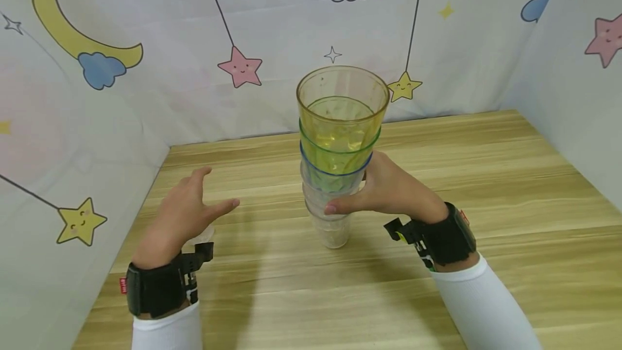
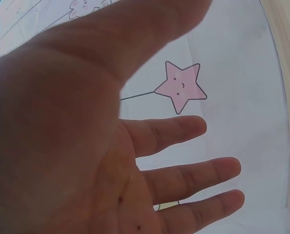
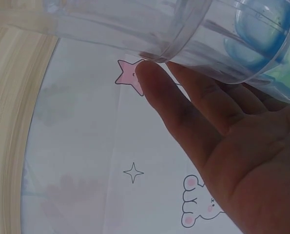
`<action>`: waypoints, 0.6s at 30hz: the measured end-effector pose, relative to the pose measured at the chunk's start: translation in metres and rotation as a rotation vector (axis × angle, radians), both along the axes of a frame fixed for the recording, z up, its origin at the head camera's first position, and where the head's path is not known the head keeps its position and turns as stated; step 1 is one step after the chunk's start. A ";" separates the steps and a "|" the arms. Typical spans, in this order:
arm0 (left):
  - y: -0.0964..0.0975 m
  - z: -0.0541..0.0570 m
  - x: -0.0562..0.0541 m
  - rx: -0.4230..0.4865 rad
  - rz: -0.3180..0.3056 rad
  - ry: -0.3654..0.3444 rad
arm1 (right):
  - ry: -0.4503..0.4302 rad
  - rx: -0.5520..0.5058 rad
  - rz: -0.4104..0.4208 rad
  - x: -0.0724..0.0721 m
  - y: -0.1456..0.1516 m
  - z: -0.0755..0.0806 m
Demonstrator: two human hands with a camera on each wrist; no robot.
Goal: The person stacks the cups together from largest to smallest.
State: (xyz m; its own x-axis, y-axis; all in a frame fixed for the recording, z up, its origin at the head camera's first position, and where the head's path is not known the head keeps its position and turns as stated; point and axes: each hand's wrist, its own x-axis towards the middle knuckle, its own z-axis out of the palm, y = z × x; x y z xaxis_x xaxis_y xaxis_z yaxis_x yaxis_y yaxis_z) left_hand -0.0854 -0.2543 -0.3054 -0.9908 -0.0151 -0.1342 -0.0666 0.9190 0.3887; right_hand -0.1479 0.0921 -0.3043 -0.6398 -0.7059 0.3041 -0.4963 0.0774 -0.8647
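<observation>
A tall stack of nested plastic cups [image 1: 335, 199] stands upright over the middle of the table. On top is an amber cup [image 1: 342, 88]; below it show a green rim, a blue rim and several clear cups. My right hand [image 1: 389, 188] grips the stack at its lower, clear part, thumb across the near side, the other fingers behind. In the right wrist view, fingers of that hand [image 3: 218, 131] lie along a clear cup wall [image 3: 198, 44]. To the left, my left hand [image 1: 182, 209] is held over the table with thumb and fingers spread, nothing between them.
A small clear object [image 1: 203, 235] shows partly behind the left wrist. The wood-grain table [image 1: 272, 290] is bordered by white cloth walls [image 1: 272, 9] printed with stars and a moon, at the back and both sides. Each wrist wears a black strap with a camera mount.
</observation>
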 end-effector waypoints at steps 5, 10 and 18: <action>-0.005 -0.002 0.001 -0.023 0.016 -0.018 | 0.008 0.010 -0.004 0.000 0.000 0.001; -0.011 -0.002 0.001 -0.042 0.042 -0.015 | 0.006 0.011 -0.013 0.000 0.000 0.000; -0.023 -0.003 0.003 -0.073 0.088 -0.063 | 0.003 0.012 -0.010 0.000 0.001 -0.001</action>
State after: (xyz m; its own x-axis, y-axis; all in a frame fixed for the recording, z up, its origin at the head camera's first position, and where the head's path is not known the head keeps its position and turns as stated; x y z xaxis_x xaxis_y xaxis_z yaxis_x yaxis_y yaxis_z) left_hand -0.0826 -0.2778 -0.3085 -0.9750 -0.1134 -0.1911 -0.1701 0.9341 0.3138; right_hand -0.1483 0.0927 -0.3054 -0.6457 -0.7033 0.2974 -0.4981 0.0926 -0.8622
